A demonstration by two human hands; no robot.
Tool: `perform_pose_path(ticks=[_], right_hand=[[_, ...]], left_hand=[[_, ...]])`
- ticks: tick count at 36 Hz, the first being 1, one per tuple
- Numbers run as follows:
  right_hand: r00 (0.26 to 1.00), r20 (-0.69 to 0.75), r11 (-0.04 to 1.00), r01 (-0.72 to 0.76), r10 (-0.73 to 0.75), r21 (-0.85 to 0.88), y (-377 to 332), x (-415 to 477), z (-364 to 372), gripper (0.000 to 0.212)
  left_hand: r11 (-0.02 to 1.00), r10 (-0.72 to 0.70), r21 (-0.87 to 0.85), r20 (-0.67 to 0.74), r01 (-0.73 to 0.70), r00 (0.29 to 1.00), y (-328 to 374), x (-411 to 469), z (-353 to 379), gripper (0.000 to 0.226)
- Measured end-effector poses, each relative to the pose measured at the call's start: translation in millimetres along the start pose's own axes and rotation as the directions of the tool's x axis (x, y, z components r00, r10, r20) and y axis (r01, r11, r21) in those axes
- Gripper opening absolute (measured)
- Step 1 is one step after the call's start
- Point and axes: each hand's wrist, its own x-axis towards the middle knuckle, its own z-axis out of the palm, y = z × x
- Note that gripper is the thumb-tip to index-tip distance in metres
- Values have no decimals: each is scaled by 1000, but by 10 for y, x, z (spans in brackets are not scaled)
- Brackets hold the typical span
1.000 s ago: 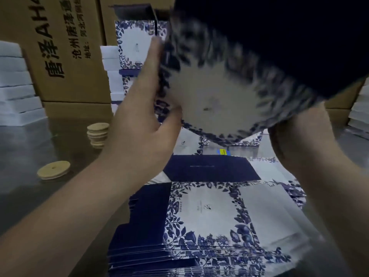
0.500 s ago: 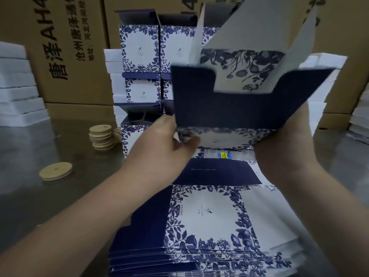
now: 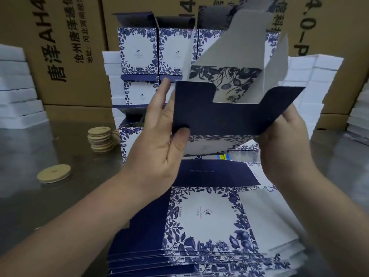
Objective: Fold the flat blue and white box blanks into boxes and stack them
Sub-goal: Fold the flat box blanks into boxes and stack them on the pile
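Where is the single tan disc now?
The single tan disc lies on the grey table at the left of the head view, in front of the stack of discs.

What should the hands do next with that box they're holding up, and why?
Probably fold the dark blue flap inward. The left hand and right hand hold the box up, opened out, but its grey flaps stick up loose and the blue flap stands open, so that end is not yet closed.

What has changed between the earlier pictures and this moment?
The box blank, first showing its printed face, was turned and opened; its navy flap now faces the camera. The left hand and right hand kept holding it. The stack of flat blanks stayed.
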Motion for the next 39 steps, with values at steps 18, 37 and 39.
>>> perform_pose_path(ticks=[18,37,39], right_hand=[[967,-5,915,238,-254,-326,-13,-91,11,50],[989,-32,848,106,-143,-519,38,-166,39,48],[986,7,793,137,-165,-594,63,-167,36,57]], left_hand=[[997,-35,70,-90,42,995,17,-33,12,43],[964,-260,2,-183,265,948,23,2,-33,36],[961,-273,-4,-180,277,945,33,7,-29,38]])
